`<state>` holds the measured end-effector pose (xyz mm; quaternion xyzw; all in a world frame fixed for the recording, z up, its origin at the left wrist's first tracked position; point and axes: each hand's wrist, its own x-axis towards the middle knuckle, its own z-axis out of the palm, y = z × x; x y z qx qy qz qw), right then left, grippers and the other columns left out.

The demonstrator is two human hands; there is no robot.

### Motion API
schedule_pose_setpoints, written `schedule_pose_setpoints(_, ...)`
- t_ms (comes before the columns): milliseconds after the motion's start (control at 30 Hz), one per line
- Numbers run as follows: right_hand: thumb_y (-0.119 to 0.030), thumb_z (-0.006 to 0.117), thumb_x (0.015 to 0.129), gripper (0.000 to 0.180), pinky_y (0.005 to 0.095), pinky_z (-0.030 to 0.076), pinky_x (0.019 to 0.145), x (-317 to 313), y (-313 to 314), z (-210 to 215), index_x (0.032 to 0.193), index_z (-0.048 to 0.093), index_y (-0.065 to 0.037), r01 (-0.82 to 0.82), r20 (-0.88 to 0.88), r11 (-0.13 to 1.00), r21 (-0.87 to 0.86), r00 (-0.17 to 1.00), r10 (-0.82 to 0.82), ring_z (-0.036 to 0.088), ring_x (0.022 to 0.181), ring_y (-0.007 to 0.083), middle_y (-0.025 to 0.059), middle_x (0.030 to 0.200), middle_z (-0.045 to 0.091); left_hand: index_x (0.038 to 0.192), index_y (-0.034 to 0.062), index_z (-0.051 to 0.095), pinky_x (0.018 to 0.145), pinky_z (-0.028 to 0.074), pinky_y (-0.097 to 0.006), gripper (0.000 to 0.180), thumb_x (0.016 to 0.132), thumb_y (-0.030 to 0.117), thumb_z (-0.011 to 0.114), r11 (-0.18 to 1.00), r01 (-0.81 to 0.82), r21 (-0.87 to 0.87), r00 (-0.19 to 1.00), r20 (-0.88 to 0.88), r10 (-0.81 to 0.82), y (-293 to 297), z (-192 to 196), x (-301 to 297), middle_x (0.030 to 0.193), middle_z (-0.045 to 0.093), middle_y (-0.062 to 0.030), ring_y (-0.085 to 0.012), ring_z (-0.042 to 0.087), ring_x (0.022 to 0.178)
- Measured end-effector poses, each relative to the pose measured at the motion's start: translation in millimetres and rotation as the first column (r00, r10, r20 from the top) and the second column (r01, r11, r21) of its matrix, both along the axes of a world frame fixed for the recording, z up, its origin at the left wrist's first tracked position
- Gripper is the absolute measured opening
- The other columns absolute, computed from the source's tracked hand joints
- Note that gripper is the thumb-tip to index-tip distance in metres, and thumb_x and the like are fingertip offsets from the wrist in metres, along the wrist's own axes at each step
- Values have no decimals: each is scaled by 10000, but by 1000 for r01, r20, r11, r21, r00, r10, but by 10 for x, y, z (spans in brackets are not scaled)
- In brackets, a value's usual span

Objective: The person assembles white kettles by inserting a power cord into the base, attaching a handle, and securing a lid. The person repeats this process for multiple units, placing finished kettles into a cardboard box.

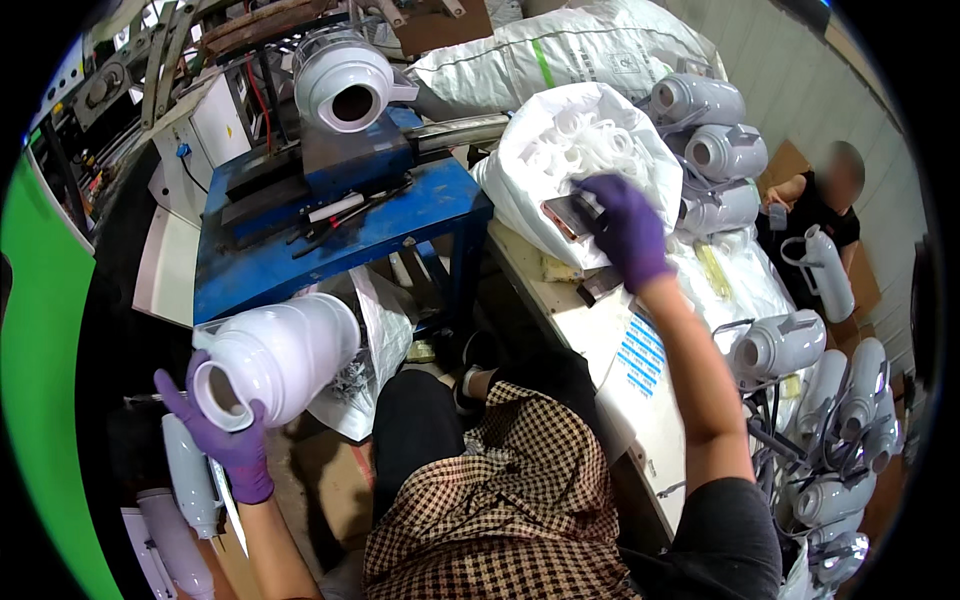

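My left hand [222, 436], in a purple glove, grips a pale grey thermos jug body [285, 355] around its open neck. The jug lies on its side, its mouth toward me and to the left. My right hand [628, 228], also purple-gloved, is over the near edge of an open white sack [520, 170] full of white plastic rings [585, 145]. Its curled fingers are at a flat dark rectangular object [570, 216], which they partly cover. What that object is I cannot make out.
A blue metal stand [340, 245] carries a machine with another jug body [343, 85] mounted on it. Several grey jugs [725, 150] are stacked along the right, with more at lower left. A white worktable [600, 340] runs beside me. A person [830, 215] handles a jug at far right.
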<state>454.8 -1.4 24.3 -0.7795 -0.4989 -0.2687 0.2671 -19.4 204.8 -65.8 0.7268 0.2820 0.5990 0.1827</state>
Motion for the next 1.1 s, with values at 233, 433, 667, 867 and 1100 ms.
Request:
schedule_pose_setpoints(233, -408, 754, 861, 426, 464, 480, 1069, 1875, 185, -433, 1219, 757, -177, 415, 13, 660, -626, 852, -524, 583, 1272, 377, 180, 1345, 604, 1533, -32, 221, 1131, 395, -477, 1095, 778, 458, 845, 994, -32, 106, 945, -321, 64, -476, -267, -57, 1411, 542, -184, -370, 538, 1311)
schedule_pose_setpoints(433, -343, 804, 848, 401, 423, 515, 972, 2072, -193, -50, 1185, 762, -131, 337, -167, 930, -144, 918, -359, 672, 1073, 358, 162, 1111, 731, 1309, 24, 553, 1076, 464, -416, 822, 617, 273, 920, 983, 19, -185, 906, -412, -95, -865, -405, -107, 1283, 569, -140, -326, 574, 1238)
schedule_pose_setpoints(667, -189, 719, 959, 443, 342, 523, 756, -764, -340, -476, 1366, 619, -46, -295, -800, 883, 365, 386, 460, 650, 860, 165, 54, 1009, 704, 1282, 57, 610, 1002, 492, -481, 816, 562, 221, 958, 984, 91, -156, 901, -408, -148, -1046, -291, -113, 1237, 642, -183, -414, 621, 1145)
schedule_pose_setpoints(867, -251, 677, 955, 240, 438, 569, 778, -2510, -726, -1962, 1181, 703, -176, -682, -574, 631, -371, 702, 421, 703, 897, 292, 108, 992, 678, 1289, 22, 625, 1043, 472, -506, 763, 612, 206, 923, 983, 179, -40, 877, -447, -178, -1060, -156, -54, 1236, 660, -181, -416, 626, 1161)
schedule_pose_setpoints(1100, -78, 816, 790, 138, 349, 536, 781, -2466, -246, -1197, 855, 698, -50, -679, -444, 711, 182, 588, 676, 668, 876, 215, 76, 972, 628, 1227, 4, 644, 922, 513, -437, 725, 606, 231, 941, 983, 183, -20, 885, -433, -174, -967, -150, 3, 1179, 644, -176, -379, 648, 1074)
